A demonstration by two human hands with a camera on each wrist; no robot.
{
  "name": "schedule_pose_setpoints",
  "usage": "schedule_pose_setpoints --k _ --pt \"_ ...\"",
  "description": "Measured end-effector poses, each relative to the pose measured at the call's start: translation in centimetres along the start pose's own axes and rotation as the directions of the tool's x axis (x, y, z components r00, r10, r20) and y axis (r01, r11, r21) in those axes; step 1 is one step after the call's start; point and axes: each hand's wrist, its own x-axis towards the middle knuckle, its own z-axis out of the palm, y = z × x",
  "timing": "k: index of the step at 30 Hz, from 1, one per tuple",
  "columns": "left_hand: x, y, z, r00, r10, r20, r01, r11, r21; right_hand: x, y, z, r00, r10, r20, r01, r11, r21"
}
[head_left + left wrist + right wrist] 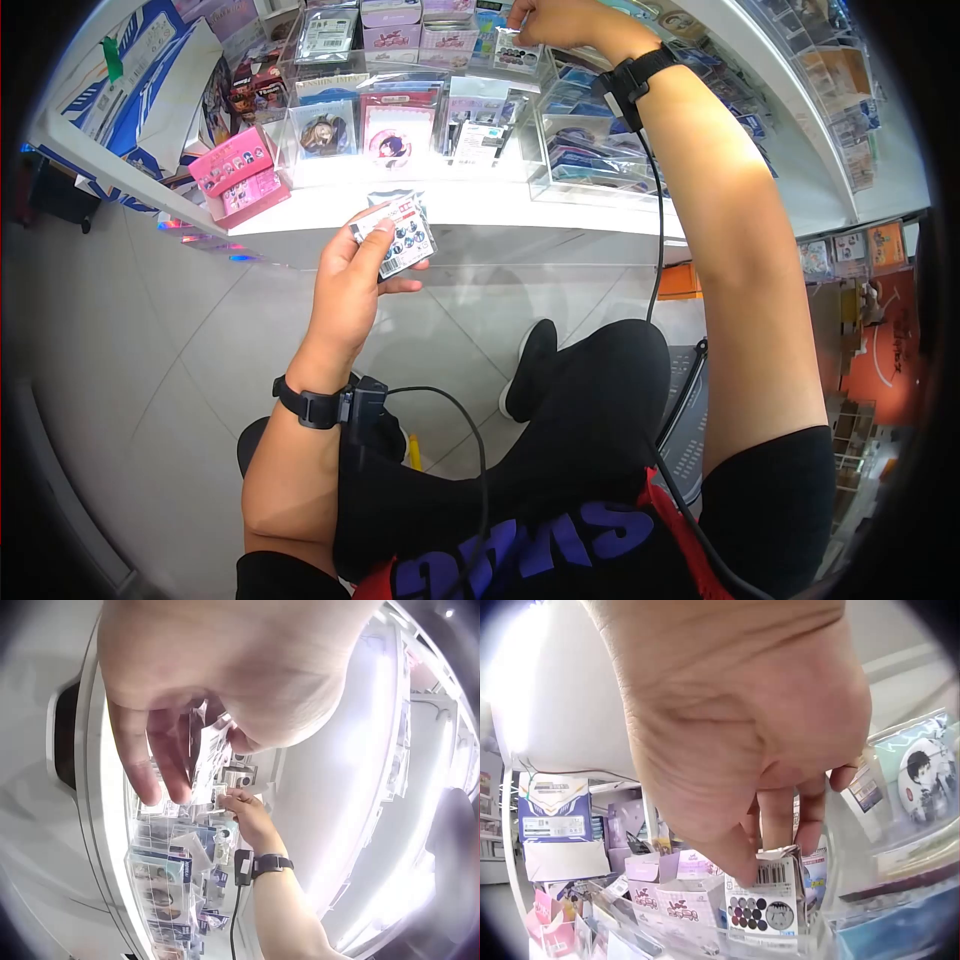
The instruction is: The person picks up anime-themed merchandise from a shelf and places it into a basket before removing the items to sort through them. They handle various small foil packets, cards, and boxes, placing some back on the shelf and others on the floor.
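The left hand (352, 268) holds several small foil packets (408, 238) in front of the shelf edge, thumb on top. In the left wrist view those packets (210, 754) are seen edge-on between thumb and fingers. At the back of the shelf the right hand (570, 22) pinches the top of a white packet (516, 52) with round pictures. The right wrist view shows that packet (763, 904) upright, its barcode under the thumb of the right hand (742, 735), beside pink boxes (679, 904).
A pink box (240, 172) stands at the shelf's front left. Clear bins with flat packs (398, 135) line the shelf (460, 190), with another clear bin (590, 180) to their right. Blue-white boxes (150, 100) lean at the far left. Cables run from both wrist cameras.
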Motion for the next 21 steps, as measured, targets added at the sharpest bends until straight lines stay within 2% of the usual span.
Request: schedule_pose_setpoints --k 1,2,4,5,6,10,11,14,15,18,20,21 --pt "0.0 0.0 0.0 1.0 -0.005 0.001 0.005 1.0 0.003 1.7 1.5 1.0 0.998 0.007 0.063 -0.009 1.0 0.023" --pt "0.0 0.0 0.1 1.0 0.006 -0.001 -0.006 1.0 0.01 1.2 2.4 2.1 0.99 -0.125 -0.065 0.134 0.978 0.162" --pt "0.0 0.1 0.2 1.0 0.001 0.004 -0.001 1.0 0.011 -0.1 4.1 3.4 0.877 -0.315 -0.363 0.443 0.822 0.358" --pt "0.0 0.1 0.2 1.0 0.0 -0.003 0.0 1.0 0.017 1.3 1.0 0.8 0.985 0.054 0.163 -0.102 0.948 0.303" --pt "0.0 0.2 0.3 1.0 0.0 -0.002 0.0 1.0 0.015 0.7 -0.2 0.3 0.983 0.11 0.145 -0.144 0.957 0.25" --pt "0.2 0.1 0.4 1.0 0.001 -0.006 0.0 1.0 0.021 0.8 -0.7 0.6 0.985 0.141 0.096 -0.147 0.987 0.061" --pt "0.3 0.0 0.3 1.0 -0.004 0.0 0.004 1.0 0.028 0.4 -1.8 -0.2 0.979 0.165 0.116 -0.158 0.985 -0.065" --pt "0.1 0.1 0.6 1.0 -0.006 0.001 0.006 1.0 0.023 1.2 -2.5 -0.3 0.905 0.367 0.216 -0.335 0.927 -0.17" --pt "0.1 0.0 0.5 1.0 -0.006 0.004 0.006 1.0 0.027 1.0 -1.1 0.9 0.99 0.086 0.113 -0.086 0.996 -0.013" --pt "0.1 0.1 0.6 1.0 -0.007 0.004 0.007 1.0 0.027 1.0 -0.4 1.6 0.995 0.066 0.072 -0.065 0.998 -0.021" --pt "0.1 0.1 0.6 1.0 -0.007 0.001 0.007 1.0 0.028 0.8 -1.1 0.4 0.926 0.309 0.216 -0.276 0.946 -0.172" --pt "0.3 0.0 0.4 1.0 -0.004 0.018 0.004 1.0 0.029 0.4 -0.3 0.8 0.996 0.043 0.076 -0.038 0.998 -0.058"
